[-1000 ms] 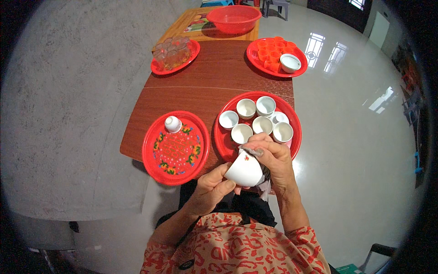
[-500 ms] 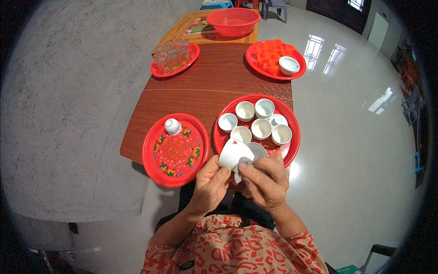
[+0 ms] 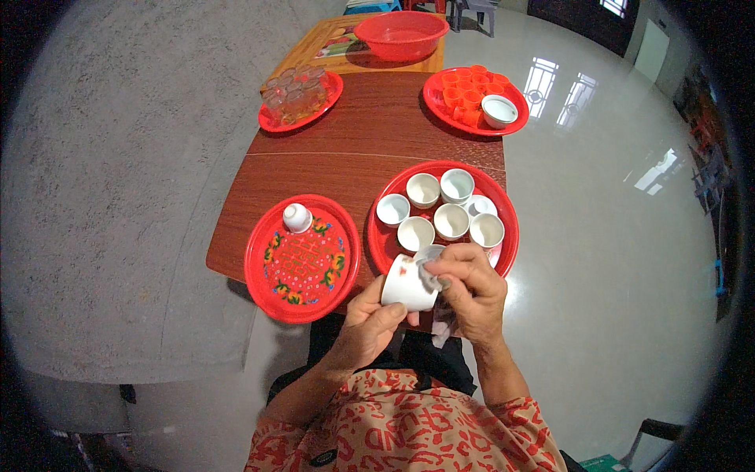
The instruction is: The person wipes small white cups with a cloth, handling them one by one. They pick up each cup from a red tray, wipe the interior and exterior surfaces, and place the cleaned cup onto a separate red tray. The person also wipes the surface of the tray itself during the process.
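Tilted between my hands is a white cup (image 3: pixel 406 285) with a small red mark on its side. My left hand (image 3: pixel 368 324) grips it with the thumb along its lower edge. My right hand (image 3: pixel 474 293) pinches a pale grey cloth (image 3: pixel 443 329) and presses a fold of it against the cup's right side; the rest of the cloth dangles below. Just beyond, a red round tray (image 3: pixel 376 234) bears several white cups (image 3: pixel 451 222), mostly mouth up. To the left, a red flower-patterned tray (image 3: pixel 303 263) carries one small white cup (image 3: pixel 297 218) near its far rim.
On the brown table (image 3: pixel 370 126), a red tray of clear glasses (image 3: pixel 295 94) stands far left. Far right, another red tray holds orange cups (image 3: pixel 469 88) and a white bowl (image 3: pixel 499 112). A red basin (image 3: pixel 401 35) sits beyond on a wooden table. A rough grey wall (image 3: pixel 134 197) rises at left.
The cup in my left hand has turned and come slightly nearer to me. My right hand has shifted right with the cloth, and more of the cloth now hangs down.
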The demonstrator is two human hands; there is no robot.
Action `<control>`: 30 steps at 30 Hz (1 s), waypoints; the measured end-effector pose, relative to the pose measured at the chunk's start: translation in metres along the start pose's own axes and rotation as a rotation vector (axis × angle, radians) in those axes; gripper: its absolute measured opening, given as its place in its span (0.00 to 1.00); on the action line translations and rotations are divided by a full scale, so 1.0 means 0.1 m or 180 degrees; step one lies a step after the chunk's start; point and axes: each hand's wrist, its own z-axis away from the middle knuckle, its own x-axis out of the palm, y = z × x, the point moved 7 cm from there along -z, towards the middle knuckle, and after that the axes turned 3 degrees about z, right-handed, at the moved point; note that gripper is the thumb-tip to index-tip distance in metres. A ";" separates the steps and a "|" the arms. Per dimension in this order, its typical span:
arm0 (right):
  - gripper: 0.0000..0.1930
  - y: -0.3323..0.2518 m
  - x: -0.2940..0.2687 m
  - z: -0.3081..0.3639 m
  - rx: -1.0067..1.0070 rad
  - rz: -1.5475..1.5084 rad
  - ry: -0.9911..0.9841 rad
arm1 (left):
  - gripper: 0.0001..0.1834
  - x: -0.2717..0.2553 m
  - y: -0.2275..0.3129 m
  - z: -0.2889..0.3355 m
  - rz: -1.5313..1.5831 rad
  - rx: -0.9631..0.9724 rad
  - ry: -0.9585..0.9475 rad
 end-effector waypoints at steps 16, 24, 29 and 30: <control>0.13 -0.38 0.17 -0.07 -0.1238 0.1337 -0.0293 | 0.15 -0.18 0.03 0.09 -0.1998 -0.0186 0.0024; 0.12 -0.19 0.13 -0.13 -0.0667 0.0837 -0.0287 | 0.14 -0.13 0.06 0.07 -0.1813 -0.0075 0.0113; 0.17 -0.42 0.26 0.10 -0.1893 0.1869 -0.0199 | 0.13 -0.16 0.05 0.04 -0.1805 0.0140 -0.0052; 0.17 -0.44 0.29 0.16 -0.2026 0.1938 -0.0220 | 0.13 -0.15 0.04 0.04 -0.1868 0.0168 -0.0041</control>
